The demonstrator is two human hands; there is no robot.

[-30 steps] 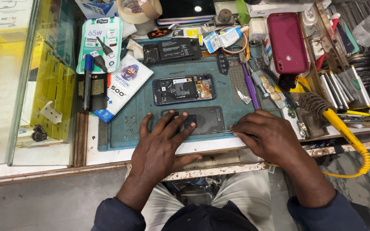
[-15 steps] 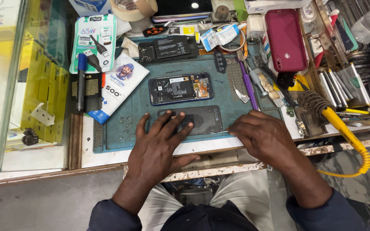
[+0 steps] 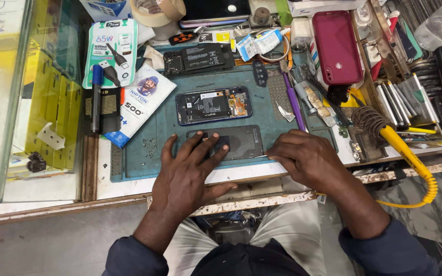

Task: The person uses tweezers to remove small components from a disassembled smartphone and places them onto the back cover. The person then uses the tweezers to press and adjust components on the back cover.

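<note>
bench work is observed on a teal repair mat (image 3: 154, 148). a dark rear phone cover (image 3: 236, 141) lies flat at the mat's near edge, pinned by the left hand (image 3: 190, 171), whose fingers are spread apart and pressed on its left half, seemingly to stop it sliding. the right hand (image 3: 305, 158) is curled at the cover's right corner, fingertips pinched together there; any tool held cannot be made out. an opened phone body (image 3: 213, 105) is kept just beyond, circuitry up, apart from the cover.
</note>
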